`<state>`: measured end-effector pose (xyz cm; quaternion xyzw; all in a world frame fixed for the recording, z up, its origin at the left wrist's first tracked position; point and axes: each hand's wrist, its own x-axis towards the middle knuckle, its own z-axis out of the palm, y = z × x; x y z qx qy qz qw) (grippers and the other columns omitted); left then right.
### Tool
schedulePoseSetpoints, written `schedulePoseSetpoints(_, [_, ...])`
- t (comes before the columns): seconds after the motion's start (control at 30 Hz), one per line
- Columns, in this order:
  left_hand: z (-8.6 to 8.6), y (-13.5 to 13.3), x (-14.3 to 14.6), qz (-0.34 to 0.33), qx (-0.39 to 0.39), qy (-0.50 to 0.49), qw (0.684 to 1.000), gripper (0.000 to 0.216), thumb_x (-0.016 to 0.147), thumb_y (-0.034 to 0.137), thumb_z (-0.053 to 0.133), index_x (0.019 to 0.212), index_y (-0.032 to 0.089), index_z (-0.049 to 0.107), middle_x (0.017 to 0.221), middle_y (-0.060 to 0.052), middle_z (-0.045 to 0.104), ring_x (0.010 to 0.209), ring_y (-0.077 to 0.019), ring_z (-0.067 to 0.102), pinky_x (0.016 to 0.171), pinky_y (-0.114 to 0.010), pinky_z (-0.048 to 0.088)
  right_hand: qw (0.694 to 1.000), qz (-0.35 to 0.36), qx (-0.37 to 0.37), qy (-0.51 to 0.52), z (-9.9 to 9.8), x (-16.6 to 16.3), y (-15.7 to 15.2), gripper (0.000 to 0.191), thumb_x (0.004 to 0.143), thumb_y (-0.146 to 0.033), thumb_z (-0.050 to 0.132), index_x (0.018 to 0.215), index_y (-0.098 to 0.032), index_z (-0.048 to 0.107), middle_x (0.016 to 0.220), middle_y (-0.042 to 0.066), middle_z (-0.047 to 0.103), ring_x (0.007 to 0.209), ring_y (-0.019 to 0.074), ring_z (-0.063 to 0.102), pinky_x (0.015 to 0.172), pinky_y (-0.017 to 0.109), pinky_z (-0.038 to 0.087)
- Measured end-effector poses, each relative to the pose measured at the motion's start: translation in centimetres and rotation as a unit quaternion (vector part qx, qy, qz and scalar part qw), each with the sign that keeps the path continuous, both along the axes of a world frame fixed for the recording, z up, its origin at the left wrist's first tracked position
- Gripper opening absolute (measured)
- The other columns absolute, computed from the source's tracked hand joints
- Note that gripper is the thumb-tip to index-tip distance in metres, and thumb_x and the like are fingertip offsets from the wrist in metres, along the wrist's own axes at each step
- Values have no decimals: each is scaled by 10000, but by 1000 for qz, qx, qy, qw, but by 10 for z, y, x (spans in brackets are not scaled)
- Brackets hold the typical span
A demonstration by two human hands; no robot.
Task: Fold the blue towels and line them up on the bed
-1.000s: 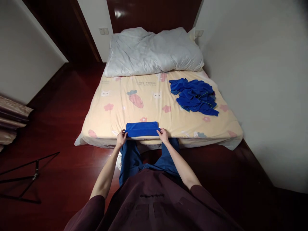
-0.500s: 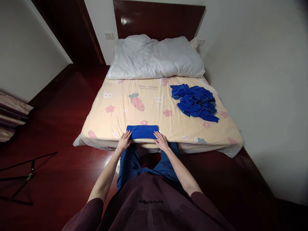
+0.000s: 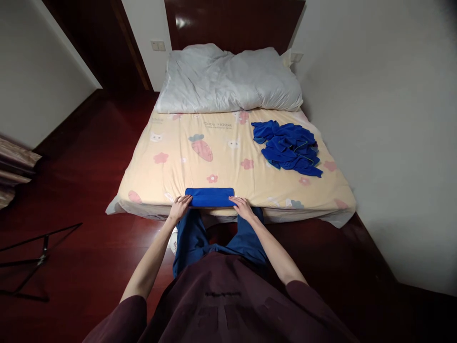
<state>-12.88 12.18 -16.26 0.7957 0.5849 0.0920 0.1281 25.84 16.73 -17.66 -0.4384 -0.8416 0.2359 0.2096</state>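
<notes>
A folded blue cloth (image 3: 210, 197) forms a neat, narrow strip at the front edge of the bed, directly before me. At its left end, my left hand (image 3: 180, 206) grips it with the fingers over the top. My right hand (image 3: 242, 207) has hold of the right end in the same way, its fingertips on the blue fabric. Both thumbs are hard to make out. Further back on the right lies a crumpled heap of blue cloths (image 3: 291, 148), apart from both hands.
The bed has a yellow sheet (image 3: 167, 177) printed with carrots and flowers. A white quilt (image 3: 232, 83) is bunched against the dark headboard (image 3: 235, 24). On the floor at left are black stand legs (image 3: 44, 247) and a curtain (image 3: 16, 169). A wall (image 3: 385, 133) runs along the right.
The folded cloth has shifted slightly toward me, nearer the bed's front edge, together with both hands. A small white tag at its right end no longer shows. My view has tilted slightly.
</notes>
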Motion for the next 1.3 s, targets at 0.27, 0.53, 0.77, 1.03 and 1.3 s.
schedulePoseSetpoints(0.27, [-13,20,-10,116,-41,-244,962,478,833,207,516,1300,153,606,1266,-124,672,1219,-275,603,1082,-444,472,951,-158,-169,206,-21,-9,20,337,822,-307,585,1107,-163,694,1028,87,737,909,215,680,862,351,554])
schedulePoseSetpoints(0.53, [-13,34,-11,247,-73,-264,930,398,962,367,481,1277,145,580,1075,-127,732,1024,-255,695,920,-382,540,924,-234,-165,252,-40,-17,32,390,848,-583,529,859,-199,596,794,57,671,753,203,633,719,309,539])
schedulePoseSetpoints(0.77, [-10,53,-10,276,-83,-202,936,327,942,305,522,1191,129,643,980,-142,751,1005,-300,706,924,-410,524,931,-242,-163,219,-34,-24,42,359,843,-552,568,862,-200,642,758,66,690,746,228,664,711,324,545])
schedulePoseSetpoints(1.03, [13,29,33,204,63,-87,973,537,1003,260,347,1521,133,413,1530,-196,461,1443,-315,399,1162,-500,337,956,-292,21,-33,-3,-54,17,510,969,-248,421,1464,-144,485,1449,195,541,1326,311,510,1089,488,418])
schedulePoseSetpoints(1.3, [7,21,43,69,35,-51,996,573,994,322,388,1552,193,397,1630,-118,329,1528,-270,267,1252,-490,198,985,-39,49,-162,4,-64,-3,603,1008,-315,417,1595,-230,310,1686,74,188,1559,248,186,1255,506,169])
